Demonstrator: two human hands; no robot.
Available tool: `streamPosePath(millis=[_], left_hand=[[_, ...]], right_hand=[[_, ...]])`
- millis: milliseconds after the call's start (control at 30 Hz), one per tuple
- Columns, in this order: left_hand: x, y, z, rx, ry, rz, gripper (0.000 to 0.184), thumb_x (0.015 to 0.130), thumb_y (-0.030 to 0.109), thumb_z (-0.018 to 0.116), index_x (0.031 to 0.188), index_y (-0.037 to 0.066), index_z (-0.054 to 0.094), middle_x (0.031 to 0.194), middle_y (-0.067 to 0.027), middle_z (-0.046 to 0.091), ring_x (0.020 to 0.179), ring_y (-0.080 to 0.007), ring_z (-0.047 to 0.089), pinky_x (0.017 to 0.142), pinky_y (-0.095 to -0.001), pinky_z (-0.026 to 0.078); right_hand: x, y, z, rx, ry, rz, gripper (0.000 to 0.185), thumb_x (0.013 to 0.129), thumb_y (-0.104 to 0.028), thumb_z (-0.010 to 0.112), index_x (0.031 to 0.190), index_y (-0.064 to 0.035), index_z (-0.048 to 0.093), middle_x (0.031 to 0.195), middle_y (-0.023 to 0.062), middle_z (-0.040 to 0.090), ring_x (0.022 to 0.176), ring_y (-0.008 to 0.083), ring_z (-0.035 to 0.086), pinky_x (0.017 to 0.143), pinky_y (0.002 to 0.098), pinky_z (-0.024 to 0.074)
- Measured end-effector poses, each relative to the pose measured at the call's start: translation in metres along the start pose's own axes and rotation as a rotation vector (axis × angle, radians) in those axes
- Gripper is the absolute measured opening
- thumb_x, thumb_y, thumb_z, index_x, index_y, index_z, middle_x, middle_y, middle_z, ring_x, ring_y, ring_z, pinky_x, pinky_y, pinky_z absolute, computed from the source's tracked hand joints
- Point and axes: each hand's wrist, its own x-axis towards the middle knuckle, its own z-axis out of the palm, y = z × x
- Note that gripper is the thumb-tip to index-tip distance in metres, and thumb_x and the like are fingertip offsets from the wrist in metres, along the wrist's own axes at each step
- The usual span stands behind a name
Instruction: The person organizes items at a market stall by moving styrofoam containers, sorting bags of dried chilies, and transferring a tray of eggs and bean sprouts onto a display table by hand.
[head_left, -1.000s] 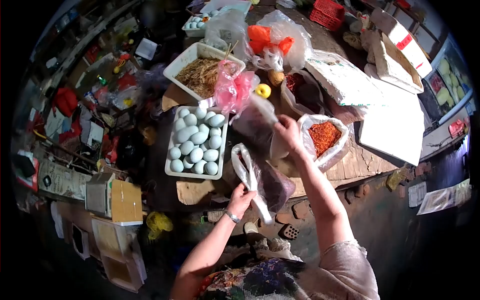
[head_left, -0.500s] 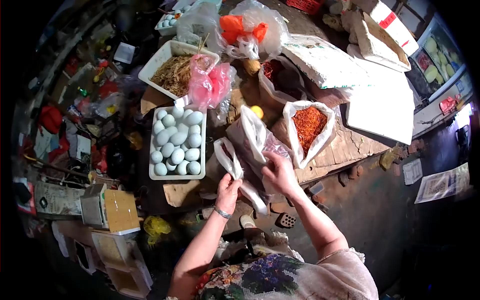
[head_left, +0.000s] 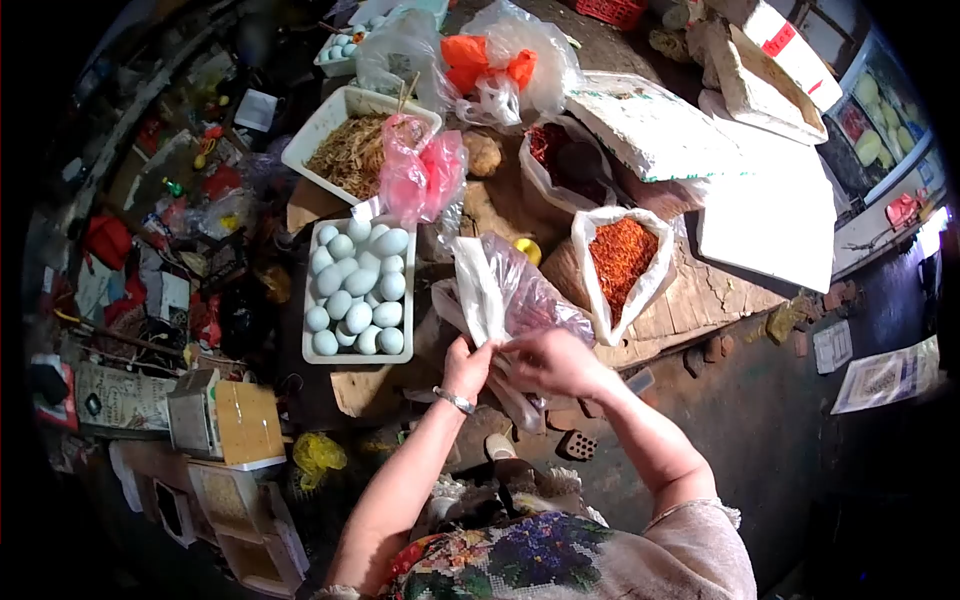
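Note:
A translucent plastic bag (head_left: 540, 300) with a white gathered rim lies at the near edge of the table, its contents dark and hard to make out. My left hand (head_left: 468, 370) is closed on the bunched mouth of this bag. Right beside it, my right hand (head_left: 562, 362) pinches the same gathered plastic, with its fingertips partly hidden. Just right of them stands an open bag of orange-red dried shreds (head_left: 625, 262). A yellow round object (head_left: 527, 250) sits behind the held bag.
To the left is a white tray of pale eggs (head_left: 309, 300), with a tray of brown dried strands (head_left: 290, 160) behind it. A pink plastic bag (head_left: 425, 170), a dark red-filled bag (head_left: 560, 165) and foam lids (head_left: 650, 125) crowd the table. Bricks (head_left: 578, 446) lie on the floor.
My hands have come together at the bag's mouth. Its loose white rims, spread apart before, are now drawn into one bunch. My left hand has shifted slightly up and right.

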Motion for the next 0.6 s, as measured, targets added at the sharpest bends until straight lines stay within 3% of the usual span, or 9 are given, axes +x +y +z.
streamPosePath(millis=[100, 200, 300, 333, 367, 467, 567, 600], left_hand=[[0.001, -0.009, -0.004, -0.036, 0.003, 0.094, 0.026, 0.077, 0.003, 0.057, 0.103, -0.001, 0.055, 0.094, -0.0037, 0.060, 0.082, -0.0120, 0.055, 0.078, -0.0261, 0.043], [0.009, -0.027, -0.013, 0.094, 0.013, 0.048, 0.025, 0.077, 0.005, 0.057, 0.101, 0.000, 0.056, 0.094, -0.0040, 0.060, 0.083, -0.0116, 0.055, 0.076, -0.0257, 0.044], [-0.002, -0.023, -0.008, 0.013, 0.000, 0.100, 0.024, 0.077, 0.006, 0.058, 0.100, 0.000, 0.056, 0.092, -0.0038, 0.060, 0.080, -0.0110, 0.056, 0.072, -0.0260, 0.046], [-0.001, -0.027, -0.010, 0.042, 0.009, 0.103, 0.025, 0.077, 0.006, 0.059, 0.101, 0.000, 0.056, 0.091, -0.0037, 0.060, 0.079, -0.0109, 0.056, 0.072, -0.0262, 0.046], [0.002, -0.034, -0.011, 0.018, 0.013, 0.122, 0.024, 0.077, 0.006, 0.058, 0.100, 0.000, 0.056, 0.090, -0.0040, 0.060, 0.079, -0.0111, 0.056, 0.071, -0.0258, 0.046], [0.000, -0.027, -0.009, 0.000, 0.002, 0.135, 0.022, 0.076, 0.007, 0.058, 0.096, -0.001, 0.056, 0.089, -0.0048, 0.061, 0.077, -0.0111, 0.056, 0.070, -0.0257, 0.047], [-0.001, -0.023, -0.010, 0.048, 0.018, 0.119, 0.022, 0.075, 0.009, 0.060, 0.094, -0.001, 0.057, 0.086, -0.0047, 0.061, 0.075, -0.0110, 0.057, 0.068, -0.0258, 0.047], [0.000, -0.025, -0.010, 0.048, 0.024, 0.131, 0.022, 0.075, 0.011, 0.061, 0.094, -0.001, 0.057, 0.085, -0.0046, 0.061, 0.074, -0.0104, 0.057, 0.067, -0.0259, 0.046]], right_hand=[[0.024, 0.000, -0.037, 0.046, 0.410, -0.004, 0.018, 0.078, -0.005, 0.055, 0.095, -0.0003, 0.057, 0.084, 0.0146, 0.057, 0.075, 0.0278, 0.058, 0.066, 0.0316, 0.0459], [0.075, 0.029, -0.054, -0.142, 0.565, 0.009, 0.020, 0.076, -0.003, 0.054, 0.095, -0.0020, 0.059, 0.087, 0.0165, 0.057, 0.079, 0.0296, 0.057, 0.067, 0.0329, 0.0459], [0.109, 0.060, -0.050, -0.430, 0.338, 0.146, 0.032, 0.077, -0.009, 0.052, 0.109, -0.0068, 0.053, 0.098, 0.0185, 0.055, 0.089, 0.0343, 0.056, 0.075, 0.0397, 0.0462], [0.123, 0.074, -0.044, -0.442, 0.172, 0.247, 0.036, 0.079, -0.012, 0.050, 0.114, -0.0090, 0.049, 0.101, 0.0189, 0.055, 0.094, 0.0345, 0.055, 0.078, 0.0411, 0.0458], [0.140, 0.109, -0.030, -0.444, 0.098, 0.213, 0.034, 0.080, -0.012, 0.047, 0.114, -0.0092, 0.050, 0.103, 0.0192, 0.054, 0.096, 0.0339, 0.054, 0.078, 0.0413, 0.0456], [0.156, 0.119, -0.027, -0.622, -0.049, 0.259, 0.034, 0.083, -0.012, 0.042, 0.115, -0.0107, 0.051, 0.105, 0.0175, 0.056, 0.095, 0.0326, 0.056, 0.079, 0.0406, 0.0462], [0.164, 0.118, -0.028, -0.547, -0.126, 0.264, 0.028, 0.085, -0.018, 0.042, 0.102, -0.0051, 0.059, 0.101, 0.0183, 0.059, 0.098, 0.0343, 0.056, 0.080, 0.0406, 0.0465], [0.166, 0.115, -0.035, -0.502, -0.190, 0.228, 0.029, 0.082, -0.019, 0.047, 0.105, -0.0064, 0.058, 0.101, 0.0173, 0.060, 0.098, 0.0324, 0.056, 0.080, 0.0396, 0.0462]])
